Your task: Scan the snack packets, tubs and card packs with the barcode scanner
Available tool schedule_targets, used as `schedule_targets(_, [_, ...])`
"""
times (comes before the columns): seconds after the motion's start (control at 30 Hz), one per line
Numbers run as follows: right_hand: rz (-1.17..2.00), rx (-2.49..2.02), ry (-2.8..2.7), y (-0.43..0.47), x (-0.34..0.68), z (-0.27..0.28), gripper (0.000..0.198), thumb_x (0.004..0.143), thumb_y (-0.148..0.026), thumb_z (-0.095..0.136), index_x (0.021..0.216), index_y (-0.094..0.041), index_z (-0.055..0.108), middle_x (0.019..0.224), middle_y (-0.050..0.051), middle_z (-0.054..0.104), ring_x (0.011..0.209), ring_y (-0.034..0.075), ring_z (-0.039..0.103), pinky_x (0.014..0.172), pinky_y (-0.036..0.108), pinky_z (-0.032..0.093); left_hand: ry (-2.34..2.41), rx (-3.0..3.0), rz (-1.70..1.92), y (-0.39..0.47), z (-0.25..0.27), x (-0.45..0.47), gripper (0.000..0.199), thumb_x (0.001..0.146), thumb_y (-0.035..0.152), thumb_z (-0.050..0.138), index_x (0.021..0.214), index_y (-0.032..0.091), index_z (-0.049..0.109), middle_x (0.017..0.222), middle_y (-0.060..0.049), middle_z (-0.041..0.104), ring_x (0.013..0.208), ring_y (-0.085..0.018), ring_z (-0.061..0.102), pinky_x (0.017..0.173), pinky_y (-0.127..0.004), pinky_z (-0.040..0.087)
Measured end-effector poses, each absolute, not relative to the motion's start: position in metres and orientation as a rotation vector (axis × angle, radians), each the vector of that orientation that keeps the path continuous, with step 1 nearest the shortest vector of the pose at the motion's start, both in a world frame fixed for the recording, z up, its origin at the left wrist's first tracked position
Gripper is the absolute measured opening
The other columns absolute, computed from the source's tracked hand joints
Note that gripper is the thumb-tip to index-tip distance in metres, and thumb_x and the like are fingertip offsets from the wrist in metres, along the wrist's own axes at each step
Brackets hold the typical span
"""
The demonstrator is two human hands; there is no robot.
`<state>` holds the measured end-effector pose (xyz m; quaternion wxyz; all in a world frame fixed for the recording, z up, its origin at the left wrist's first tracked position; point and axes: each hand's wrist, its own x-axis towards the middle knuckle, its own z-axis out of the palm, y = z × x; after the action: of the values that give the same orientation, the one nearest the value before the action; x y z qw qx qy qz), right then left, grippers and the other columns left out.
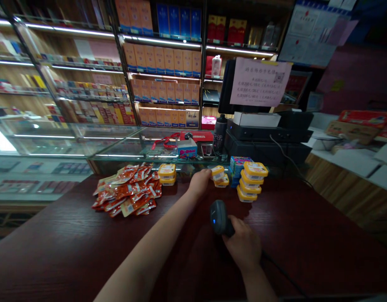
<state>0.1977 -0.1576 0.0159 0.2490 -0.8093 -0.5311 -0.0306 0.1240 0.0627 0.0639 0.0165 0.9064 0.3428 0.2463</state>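
My left hand (201,183) reaches across the counter, its fingers closed on the edge of a small yellow-and-white plastic tub (217,172). That tub is tilted over another yellow tub (222,181) lying beneath it. Lower down, my right hand (244,244) is wrapped round the handle of a black barcode scanner (219,217) with a blue light. Right of the held tub rises a stack of several yellow tubs (250,184). Left of my left hand sit two stacked tubs (167,174), beside a heap of orange snack packets (130,191).
Blue patterned boxes (236,172) stand behind the tall tub stack. A dark bottle (220,134) and a monitor with a pink notice (259,82) stand at the back. A glass display case (120,144) borders the dark wooden counter (70,251). The scanner cable (284,272) trails right.
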Motion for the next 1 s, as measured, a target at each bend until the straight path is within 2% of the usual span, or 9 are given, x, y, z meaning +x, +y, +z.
schedule_targets(0.37, [0.051,-2.263,-1.504,-0.154,0.191,0.03,0.029,0.078,-0.026,0.057,0.106,-0.025,0.065,0.102,0.004,0.071,0.088,0.022,0.066,0.073,0.03,0.045,1.222,2.401,1.053,0.035,0.013,0.017,0.01,0.087,0.017,0.05,0.089,0.019,0.06,0.093,-0.005,0.065,0.088,-0.017,0.062,0.08,-0.027,0.048])
schedule_targets(0.57, [0.294,-1.99,-1.418,-0.156,0.192,0.033,0.03,0.072,-0.034,0.062,0.101,-0.025,0.066,0.089,0.004,0.073,0.082,0.023,0.068,0.072,0.03,0.047,1.244,2.359,1.107,0.029,0.005,0.008,0.01,0.086,0.017,0.05,0.089,0.019,0.06,0.092,-0.005,0.065,0.087,-0.017,0.062,0.079,-0.028,0.048])
schedule_targets(0.7, [0.418,-1.79,-1.389,-0.161,0.189,0.036,0.029,0.071,-0.036,0.062,0.096,-0.021,0.067,0.09,0.006,0.073,0.081,0.023,0.067,0.075,0.032,0.049,1.245,2.374,1.095,0.03,0.001,0.009,0.012,0.086,0.016,0.051,0.094,0.019,0.06,0.095,-0.006,0.065,0.089,-0.017,0.062,0.08,-0.028,0.048])
schedule_targets(0.87, [0.422,-1.766,-1.408,-0.164,0.182,0.041,0.029,0.07,-0.034,0.06,0.096,-0.021,0.067,0.092,0.008,0.073,0.082,0.025,0.067,0.075,0.034,0.05,1.281,2.343,1.06,0.03,0.0,0.01,0.011,0.085,0.014,0.054,0.092,0.018,0.061,0.097,-0.006,0.066,0.092,-0.018,0.062,0.083,-0.029,0.048])
schedule_targets(1.0, [0.324,-1.802,-1.443,-0.166,0.18,0.04,0.028,0.071,-0.034,0.059,0.095,-0.023,0.068,0.087,0.006,0.073,0.076,0.023,0.067,0.069,0.03,0.048,1.257,2.351,1.067,0.029,-0.001,0.01,0.012,0.086,0.017,0.054,0.095,0.018,0.061,0.099,-0.006,0.066,0.093,-0.018,0.062,0.084,-0.029,0.048])
